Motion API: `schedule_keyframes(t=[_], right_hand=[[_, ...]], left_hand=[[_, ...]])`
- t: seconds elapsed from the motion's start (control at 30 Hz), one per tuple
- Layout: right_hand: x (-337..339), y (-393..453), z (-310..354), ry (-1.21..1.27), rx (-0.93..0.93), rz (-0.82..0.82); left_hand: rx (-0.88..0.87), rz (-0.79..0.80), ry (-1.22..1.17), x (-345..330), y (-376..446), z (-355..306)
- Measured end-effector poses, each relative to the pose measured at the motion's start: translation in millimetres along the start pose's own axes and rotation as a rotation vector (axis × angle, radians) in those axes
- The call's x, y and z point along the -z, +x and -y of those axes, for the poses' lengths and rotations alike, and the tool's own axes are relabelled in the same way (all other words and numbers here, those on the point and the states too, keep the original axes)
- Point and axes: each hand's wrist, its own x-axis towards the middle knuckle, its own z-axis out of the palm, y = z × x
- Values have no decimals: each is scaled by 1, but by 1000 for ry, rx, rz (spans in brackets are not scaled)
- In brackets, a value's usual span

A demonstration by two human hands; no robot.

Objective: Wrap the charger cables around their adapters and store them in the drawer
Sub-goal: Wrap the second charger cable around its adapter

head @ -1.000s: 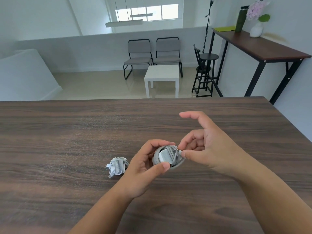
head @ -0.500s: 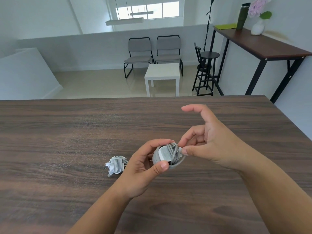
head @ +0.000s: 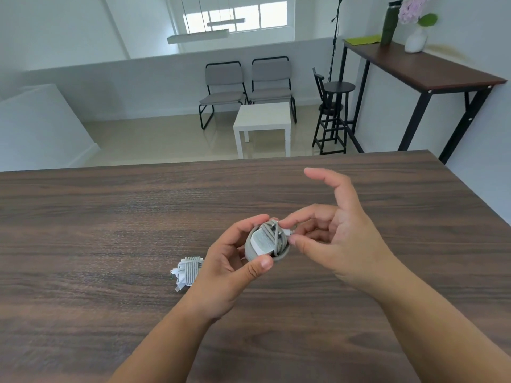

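Note:
My left hand (head: 226, 275) grips a white adapter (head: 264, 243) with grey cable wound around it, held a little above the dark wooden table (head: 110, 222). My right hand (head: 337, 244) pinches the cable's plug end (head: 287, 233) between thumb and middle finger at the adapter's right side, with the index finger raised. A second adapter (head: 188, 272), fully wrapped in its cable, lies on the table just left of my left wrist. No drawer is in view.
The table's far edge runs across the middle of the view and its right edge slants down at the right. Beyond it stand two grey chairs (head: 246, 89), a white side table (head: 262, 125), a black stool (head: 331, 114) and a tall console table (head: 420, 76).
My right hand has shifted slightly and works the cable's end against the wound adapter. My left hand keeps its grip. The wrapped adapter on the table has not moved.

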Motion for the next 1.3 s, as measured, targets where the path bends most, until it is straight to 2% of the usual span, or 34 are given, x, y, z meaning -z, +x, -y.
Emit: schedule_keyframes(t=[0.23, 0.47, 0.57, 0.8, 1.03, 1.2, 1.3], right_hand=[[-5, -4, -3, 57, 0, -74], [-7, -2, -12, 308, -78, -65], [-7, -4, -14, 337, -76, -76], [-6, -4, -14, 172, -108, -47], [-7, -13, -13, 138, -129, -121], [-18, -24, -17, 70, -11, -210], [-20, -26, -18, -60, 101, -206]], left_hand=[[14, 47, 33, 2, 0, 0], [26, 79, 71, 4, -1, 2], [21, 92, 82, 5, -2, 0], [16, 112, 189, 10, -5, 3], [-82, 94, 417, 7, -5, 6], [-110, 134, 495, 7, 0, 3], [-111, 137, 480, 6, -1, 5]])
